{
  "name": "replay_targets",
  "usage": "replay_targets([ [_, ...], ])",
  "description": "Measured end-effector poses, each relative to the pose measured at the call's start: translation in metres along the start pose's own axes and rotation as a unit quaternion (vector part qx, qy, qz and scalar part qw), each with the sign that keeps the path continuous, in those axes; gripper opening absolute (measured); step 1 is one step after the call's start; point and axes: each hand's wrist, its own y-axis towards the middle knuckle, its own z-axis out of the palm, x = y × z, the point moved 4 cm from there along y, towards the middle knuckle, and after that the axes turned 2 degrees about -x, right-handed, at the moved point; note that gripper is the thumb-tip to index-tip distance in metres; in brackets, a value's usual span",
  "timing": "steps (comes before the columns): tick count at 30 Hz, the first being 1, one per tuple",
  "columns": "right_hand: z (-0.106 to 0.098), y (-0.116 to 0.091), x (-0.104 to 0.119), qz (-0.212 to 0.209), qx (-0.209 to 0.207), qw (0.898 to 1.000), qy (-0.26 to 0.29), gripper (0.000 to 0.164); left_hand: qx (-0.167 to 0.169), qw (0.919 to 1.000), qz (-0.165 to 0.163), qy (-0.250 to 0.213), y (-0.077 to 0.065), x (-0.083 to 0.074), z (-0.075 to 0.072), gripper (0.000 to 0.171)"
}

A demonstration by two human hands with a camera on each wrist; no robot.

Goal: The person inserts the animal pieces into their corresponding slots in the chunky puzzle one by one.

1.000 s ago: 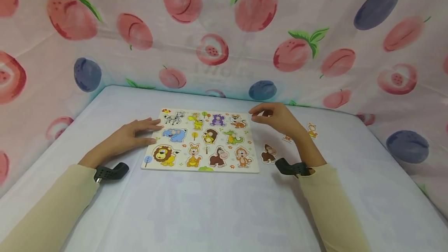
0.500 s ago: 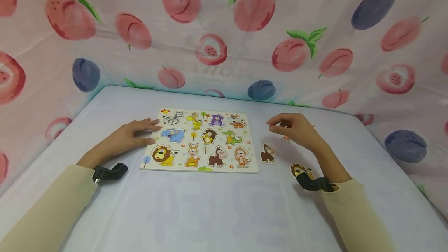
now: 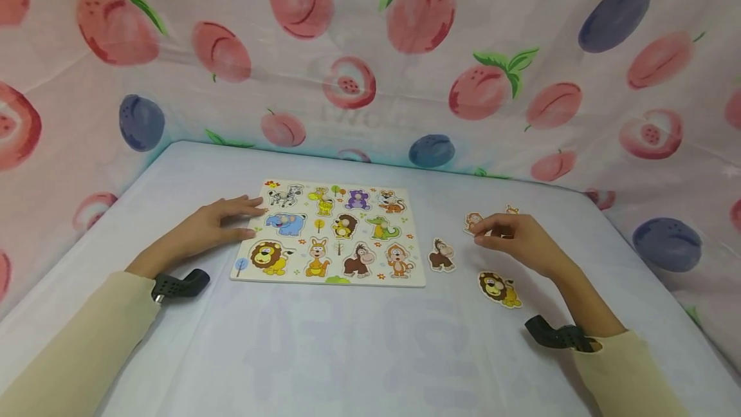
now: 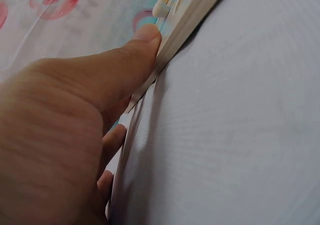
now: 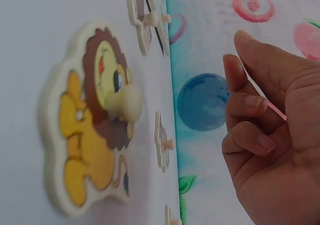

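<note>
A white puzzle board (image 3: 301, 262) printed with colourful animals lies on the table. My left hand (image 3: 211, 224) rests at its left edge, fingers extended, the thumb (image 4: 127, 60) on the rim. Several board animals, such as the elephant (image 3: 285, 224), have knobs. My right hand (image 3: 515, 243) hovers right of the board, fingers loosely bent, holding nothing. Below it lies a lion piece (image 3: 499, 289), whose pale knob (image 5: 125, 102) stands out in the right wrist view. A gorilla piece (image 3: 442, 255) lies beside the board. The fingertips overlap a monkey piece (image 3: 471, 222); a kangaroo piece (image 3: 512, 210) is partly hidden behind the hand.
White cloth (image 3: 324, 346) covers the table. A fruit-patterned curtain (image 3: 393, 89) rises behind its far edge and along both sides. Dark wrist cameras (image 3: 181, 284) are strapped over the sleeves.
My right hand has moved right and toward me, from the board's upper right corner to over the loose pieces, uncovering the lion piece. The left hand has stayed on the board's edge.
</note>
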Motion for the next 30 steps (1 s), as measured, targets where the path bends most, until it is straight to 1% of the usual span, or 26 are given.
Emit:
replay_targets([
  [5,0.000,-0.013,-0.007,0.012,0.016,1.000,0.000,0.026,0.002,1.0000,-0.001,0.002,0.001,0.000,0.000,0.057],
  [10,-0.001,-0.024,-0.016,0.020,0.030,0.999,-0.009,0.021,0.003,1.0000,-0.003,0.002,0.001,-0.001,0.000,0.057],
  [12,-0.001,-0.027,-0.020,0.022,0.038,0.999,-0.003,0.018,0.003,1.0000,-0.004,0.000,0.000,-0.001,0.000,0.057],
  [16,0.002,-0.035,-0.027,0.024,0.070,0.997,0.013,0.016,0.003,1.0000,-0.005,-0.007,0.000,0.000,0.000,0.057],
  [20,0.004,-0.042,-0.034,0.015,0.108,0.993,0.034,0.017,0.004,1.0000,0.000,-0.008,0.002,0.000,0.002,0.056],
  [24,0.004,-0.045,-0.039,0.005,0.129,0.990,0.050,0.019,0.007,1.0000,0.003,-0.006,0.003,-0.001,0.003,0.058],
  [30,0.006,-0.042,-0.044,-0.007,0.133,0.990,0.038,0.020,0.007,0.9999,-0.003,0.011,0.002,0.002,0.001,0.058],
])
